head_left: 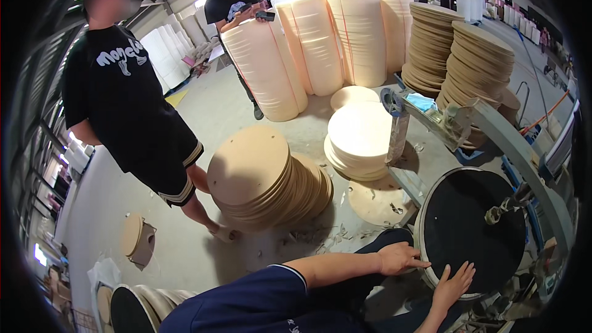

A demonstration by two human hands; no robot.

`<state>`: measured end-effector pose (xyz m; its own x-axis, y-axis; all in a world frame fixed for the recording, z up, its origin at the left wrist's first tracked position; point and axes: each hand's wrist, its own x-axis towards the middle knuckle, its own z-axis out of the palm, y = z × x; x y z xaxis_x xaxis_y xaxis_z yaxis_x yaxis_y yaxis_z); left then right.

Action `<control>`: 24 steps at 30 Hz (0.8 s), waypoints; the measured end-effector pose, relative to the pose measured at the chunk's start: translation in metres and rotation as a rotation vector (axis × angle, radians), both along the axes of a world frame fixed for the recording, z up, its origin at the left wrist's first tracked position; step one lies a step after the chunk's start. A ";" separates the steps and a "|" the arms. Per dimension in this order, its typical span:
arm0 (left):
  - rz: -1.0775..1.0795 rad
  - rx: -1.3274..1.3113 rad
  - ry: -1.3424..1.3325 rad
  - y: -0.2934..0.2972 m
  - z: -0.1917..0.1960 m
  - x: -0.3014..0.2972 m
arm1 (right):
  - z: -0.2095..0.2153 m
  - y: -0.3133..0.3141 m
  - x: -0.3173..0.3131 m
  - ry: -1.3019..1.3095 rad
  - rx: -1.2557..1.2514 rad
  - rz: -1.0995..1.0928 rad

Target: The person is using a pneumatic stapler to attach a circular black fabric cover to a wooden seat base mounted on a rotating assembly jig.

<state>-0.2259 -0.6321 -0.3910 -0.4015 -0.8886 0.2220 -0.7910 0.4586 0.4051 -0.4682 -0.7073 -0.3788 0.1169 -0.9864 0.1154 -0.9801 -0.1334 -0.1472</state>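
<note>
A large round disc with a black face and a cream rim [457,222] lies tilted at the right, under a metal arm [524,148]. My left hand [399,259] is at its near left rim, fingers curled and the index finger laid along the edge. Flat on the lower part of the black face rests my right hand [454,286], its fingers spread and nothing in them. A clamp-like fitting [509,205] on the metal arm reaches down to the black face. What lies beneath the disc is hidden.
Left of the disc stands a stack of round brown boards [250,166]. Paler round boards [361,135] are piled beyond, with scraps on the floor. Tall board stacks [475,61] and wrapped cream rolls [308,43] stand farther back. Two people [123,98] stand nearby, one holding phone-like devices.
</note>
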 end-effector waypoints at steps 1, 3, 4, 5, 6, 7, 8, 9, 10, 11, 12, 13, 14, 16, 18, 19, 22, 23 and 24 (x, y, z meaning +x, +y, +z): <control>-0.006 0.007 -0.001 0.001 0.001 0.001 | -0.001 0.001 0.000 0.000 0.003 0.003; -0.008 0.020 0.011 0.001 0.001 0.001 | 0.001 0.002 0.002 0.015 0.008 -0.008; -0.013 0.030 0.023 0.000 0.001 0.002 | 0.002 0.003 0.004 0.011 0.009 -0.006; -0.010 0.031 0.020 0.001 0.001 0.003 | 0.002 0.005 0.004 0.020 0.006 -0.008; -0.011 0.021 0.039 0.001 0.001 0.001 | 0.002 0.005 0.003 0.032 0.002 -0.012; -0.012 0.010 0.059 0.001 0.001 0.001 | 0.002 0.005 0.004 0.031 0.001 -0.011; -0.011 0.008 0.058 0.000 0.001 0.001 | 0.001 0.004 0.004 0.032 -0.006 -0.013; -0.008 0.022 0.061 0.000 0.001 0.000 | 0.001 0.004 0.004 0.035 -0.013 -0.016; -0.006 0.034 0.064 0.000 0.002 0.000 | 0.000 0.003 0.004 0.036 -0.014 -0.015; -0.005 0.033 0.065 -0.001 0.002 0.000 | 0.000 0.003 0.005 0.032 -0.018 -0.010; -0.004 0.039 0.063 -0.001 0.002 0.001 | -0.001 0.003 0.005 0.028 -0.021 -0.005; -0.003 0.045 0.060 -0.001 0.002 0.002 | 0.000 0.003 0.006 0.028 -0.021 -0.006; -0.004 0.045 0.059 -0.001 0.002 0.003 | 0.000 0.003 0.007 0.020 -0.017 -0.001; -0.003 0.043 0.059 -0.001 0.000 0.001 | 0.000 0.005 0.008 0.009 -0.011 0.004; -0.007 0.044 0.032 -0.002 0.001 0.002 | 0.002 0.008 0.010 0.004 -0.016 0.013; -0.012 0.043 0.007 -0.002 0.003 0.002 | 0.001 0.009 0.010 0.005 -0.035 0.033; -0.013 0.037 0.001 -0.001 0.000 -0.001 | -0.010 0.018 0.011 -0.014 -0.081 0.096; -0.009 0.031 -0.002 -0.004 -0.002 0.000 | -0.012 0.020 0.012 -0.026 -0.088 0.118; -0.012 0.018 0.016 -0.001 -0.002 -0.001 | -0.013 0.024 0.013 -0.048 -0.098 0.131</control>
